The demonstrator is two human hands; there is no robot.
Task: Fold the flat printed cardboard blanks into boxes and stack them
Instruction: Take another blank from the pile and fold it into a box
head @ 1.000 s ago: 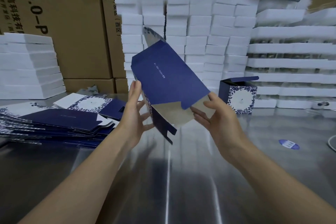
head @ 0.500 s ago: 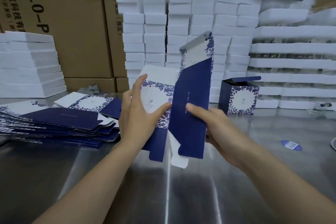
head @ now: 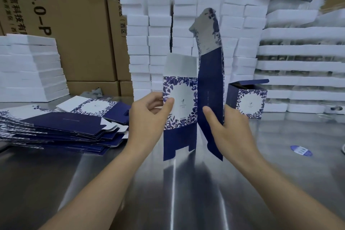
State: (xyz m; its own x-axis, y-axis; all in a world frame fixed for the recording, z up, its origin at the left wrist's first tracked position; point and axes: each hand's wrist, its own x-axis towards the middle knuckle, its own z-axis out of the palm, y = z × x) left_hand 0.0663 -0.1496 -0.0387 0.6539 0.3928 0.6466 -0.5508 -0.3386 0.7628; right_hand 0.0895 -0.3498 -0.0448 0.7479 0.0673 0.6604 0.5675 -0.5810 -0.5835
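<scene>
Legible markings: brown shipping cartons only.
The left carton [head: 74, 24] carries "AH4.0-P" running sideways, with the characters "通信科技有" alongside. The adjacent carton [head: 116, 46] shows "泽通" at its top and "(西区)" lower down. Print on the held cardboard blank [head: 183, 102] and on the blue sticker [head: 301, 150] on the tabletop [head: 186, 192] is too small to read.

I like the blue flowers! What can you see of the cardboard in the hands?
The cardboard is thin printed card, half opened, held upright over the table. One panel is white with a blue flower border; the next is dark blue. Unfolded flaps stick up on top and hang below. The left hand pinches the flowered panel; the right hand holds the dark one.
</scene>
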